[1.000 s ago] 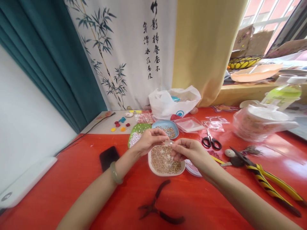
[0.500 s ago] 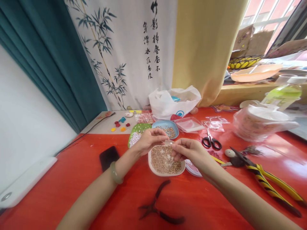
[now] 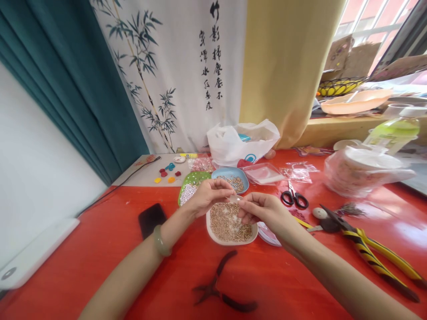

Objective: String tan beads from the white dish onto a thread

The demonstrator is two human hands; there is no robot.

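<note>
Above a white tray [image 3: 230, 243] of gold beads [image 3: 225, 224], my two hands meet almost fingertip to fingertip. My left hand [image 3: 211, 194], with a pale green bangle [image 3: 162, 241] on its wrist, pinches thumb against forefinger. The fingers of my right hand [image 3: 260, 207] are likewise pinched together. A small pale spot shows between the fingertips; what they hold is too small to name. Several white flower-like pieces lie among the gold beads. Just behind are a blue tray [image 3: 246, 183] with gold beads and a green tray [image 3: 200, 175] with white beads.
Black-handled pliers [image 3: 215, 289] lie in front of the trays, and a black phone [image 3: 151, 220] left. At right are scissors [image 3: 294, 197], yellow-black pliers [image 3: 370, 253] and a bagged bowl [image 3: 363, 171]. A white plastic bag [image 3: 227, 144] stands at the back.
Almost nothing differs. Both hands keep their pinch over the white tray, with only a very slight shift at the fingertips.
</note>
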